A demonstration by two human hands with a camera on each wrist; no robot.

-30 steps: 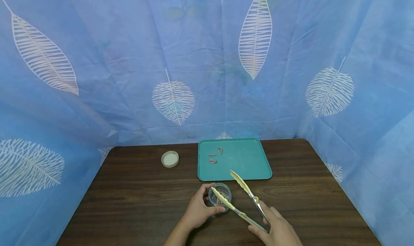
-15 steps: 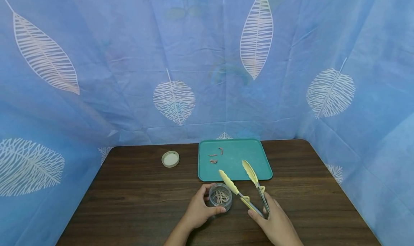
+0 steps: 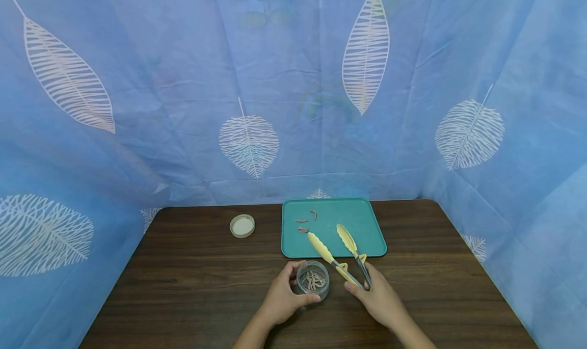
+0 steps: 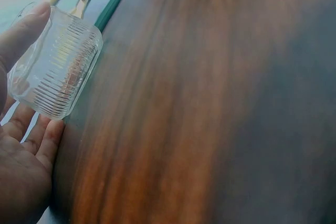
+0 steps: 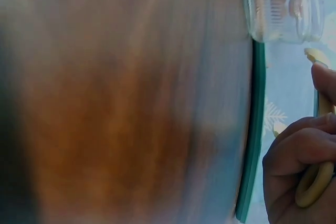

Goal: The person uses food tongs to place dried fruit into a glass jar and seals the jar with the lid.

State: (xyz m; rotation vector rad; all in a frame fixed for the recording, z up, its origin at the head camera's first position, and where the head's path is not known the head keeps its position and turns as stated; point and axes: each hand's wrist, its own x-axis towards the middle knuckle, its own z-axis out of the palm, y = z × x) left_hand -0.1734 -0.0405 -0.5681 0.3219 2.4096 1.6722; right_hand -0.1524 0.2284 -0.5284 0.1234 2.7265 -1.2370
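My left hand [image 3: 282,299] grips a clear ribbed jar [image 3: 326,287] from its left side, thumb in front and fingers behind. Several small, curled, pale pinkish-brown strips [image 3: 313,280] lie in the lidless jar. In my right hand [image 3: 378,295] are tongs [image 3: 320,248] with yellow scalloped heads. Their arms are spread, with nothing between the tips, which hang above the front part of a teal tray [image 3: 362,211]. Small pink strips [image 3: 303,230] lie on the tray's left half. In the right wrist view, curled fingers [image 5: 299,153] wrap the tongs beside a yellow loop [image 5: 315,184].
A round lid [image 3: 242,226] lies on the dark wooden table [image 3: 192,283], left of the tray. Blue cloth [image 3: 183,94] with white leaf prints hangs behind the table and along both sides.
The tongs have moved away from over the jar, up and forward to above the tray, and stay spread. My left hand and the jar have barely moved.
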